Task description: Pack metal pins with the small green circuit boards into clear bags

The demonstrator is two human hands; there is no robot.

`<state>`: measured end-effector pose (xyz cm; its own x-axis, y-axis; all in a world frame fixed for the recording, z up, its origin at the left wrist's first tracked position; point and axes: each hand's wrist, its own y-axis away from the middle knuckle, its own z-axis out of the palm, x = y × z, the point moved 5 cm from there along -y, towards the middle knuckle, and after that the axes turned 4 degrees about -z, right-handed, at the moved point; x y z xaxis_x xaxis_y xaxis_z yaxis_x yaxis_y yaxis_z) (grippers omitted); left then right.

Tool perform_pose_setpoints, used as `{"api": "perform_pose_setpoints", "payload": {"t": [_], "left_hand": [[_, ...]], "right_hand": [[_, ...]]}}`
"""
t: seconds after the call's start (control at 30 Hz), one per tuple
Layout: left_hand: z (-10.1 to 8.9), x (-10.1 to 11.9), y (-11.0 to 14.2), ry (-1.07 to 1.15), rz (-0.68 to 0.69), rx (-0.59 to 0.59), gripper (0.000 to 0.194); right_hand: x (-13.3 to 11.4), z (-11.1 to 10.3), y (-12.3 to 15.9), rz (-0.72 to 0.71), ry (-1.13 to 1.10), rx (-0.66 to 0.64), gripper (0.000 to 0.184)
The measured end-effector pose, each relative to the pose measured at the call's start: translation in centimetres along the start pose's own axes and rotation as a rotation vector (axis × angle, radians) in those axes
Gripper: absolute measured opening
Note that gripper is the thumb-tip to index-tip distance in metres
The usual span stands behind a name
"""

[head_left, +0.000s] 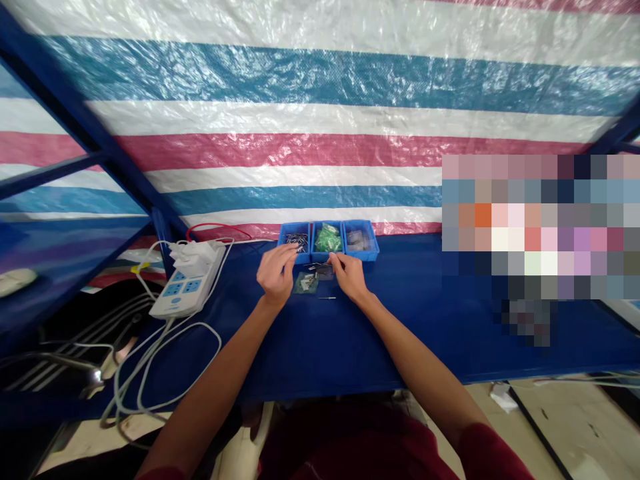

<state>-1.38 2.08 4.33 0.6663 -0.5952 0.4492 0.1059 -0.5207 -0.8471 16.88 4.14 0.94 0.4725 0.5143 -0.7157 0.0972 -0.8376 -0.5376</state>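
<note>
On the blue table [350, 347], near its far edge, both hands work over a small pile of parts. The left hand [276, 272] has its fingers curled, the fingertips reaching toward the left bin [295, 241]; whether it pinches anything is too small to tell. The right hand [350, 277] is also curled, its fingertips touching a clear bag [325, 271] of small metal pieces that lies between the two hands. Whether it grips the bag or only rests on it I cannot tell. Just beside the left hand lies a small green bag [305, 283], and a thin pin [327, 297] lies apart on the table, close to the right wrist.

Behind the hands stand three blue bins in a row, touching one another: the left bin holds dark metal pins, the middle bin [327, 239] green parts, the right bin [361, 240] clear bags. To the left sits a white power strip [183, 290] with a plug in it, its cables looping off the table edge. A striped tarp [320, 133] hangs behind.
</note>
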Motion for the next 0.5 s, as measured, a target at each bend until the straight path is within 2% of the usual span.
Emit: {"api": "perform_pose_setpoints", "payload": {"t": [0.03,0.13,0.23,0.3,0.37,0.43,0.5], "left_hand": [[0.0,-0.5,-0.3,-0.067,0.014,-0.002,0.025],[1.2,-2.2,-0.9,-0.324,-0.007,-0.182,0.027],[1.9,-3.0,-0.8,-0.469,-0.039,-0.294,0.029],[2.0,-2.8,-0.6,-0.475,-0.036,-0.301,0.026],[1.9,-2.3,-0.5,-0.445,-0.016,-0.293,0.024],[1.9,-1.7,-0.4,-0.405,0.013,-0.29,0.022],[2.0,-1.3,-0.3,-0.364,0.042,-0.295,0.021]], "right_hand": [[0.1,0.0,0.0,0.003,0.01,-0.005,0.047],[0.2,0.0,-0.2,0.03,0.072,-0.077,0.039],[0.0,0.5,-0.3,0.067,0.143,-0.343,0.021],[-0.2,1.0,0.1,0.076,0.195,-0.587,0.013],[-0.4,1.3,0.6,0.087,0.263,-0.764,0.019],[-0.4,1.5,1.0,0.099,0.321,-0.85,0.018],[-0.2,1.6,1.1,0.102,0.363,-0.866,0.008]]}}
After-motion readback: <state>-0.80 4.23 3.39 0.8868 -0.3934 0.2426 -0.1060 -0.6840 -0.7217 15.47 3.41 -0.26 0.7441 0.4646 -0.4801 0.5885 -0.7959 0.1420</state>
